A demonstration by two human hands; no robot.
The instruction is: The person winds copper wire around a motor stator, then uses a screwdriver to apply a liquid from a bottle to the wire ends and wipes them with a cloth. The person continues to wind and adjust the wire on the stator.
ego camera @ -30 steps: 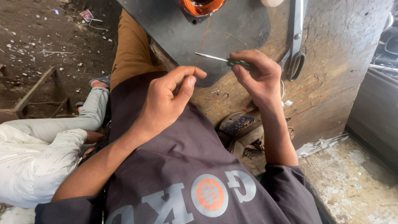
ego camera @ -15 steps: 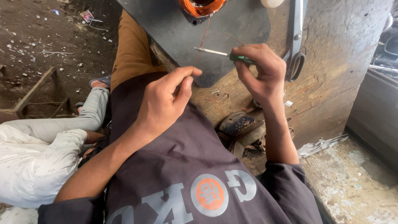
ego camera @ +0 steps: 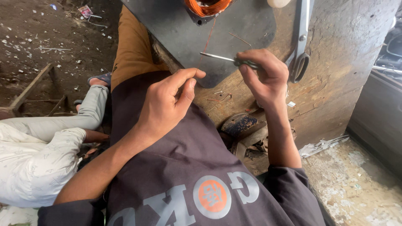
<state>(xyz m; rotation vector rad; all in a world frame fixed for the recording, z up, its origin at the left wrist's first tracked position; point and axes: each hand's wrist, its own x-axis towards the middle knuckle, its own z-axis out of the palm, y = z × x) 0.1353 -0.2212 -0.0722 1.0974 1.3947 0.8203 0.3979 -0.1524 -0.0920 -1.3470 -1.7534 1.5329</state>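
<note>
- Right now the right hand (ego camera: 266, 75) is clenched around a small screwdriver (ego camera: 226, 59) with a green handle; its thin metal shaft sticks out leftward, lying across the dark metal plate (ego camera: 176, 29).
- Nearby, the left hand (ego camera: 167, 104) grasps nothing that I can see: thumb and forefinger are pinched together, the other fingers curled, hovering just at the plate's lower edge and a little apart from the screwdriver tip.
- At the top of the plate sits a coil of orange copper wire (ego camera: 208, 6), and one fine strand runs down from it toward the shaft.
- Just beside the right hand, a pair of steel scissors (ego camera: 300, 46) lies on the workbench (ego camera: 335, 71), handles toward the person.
- That workbench is a rough, scarred slab, brownish and chipped, with bits of wire scattered near the plate.
- Under its edge hangs a rusty metal part (ego camera: 240, 123), close to the person's dark shirt.
- To the left, the ground is bare dirt floor (ego camera: 42, 46) strewn with white scraps, with a wooden frame (ego camera: 29, 90) lying on it.
- Another person in pale trousers (ego camera: 37, 146) sits there, one sandalled foot showing.
</note>
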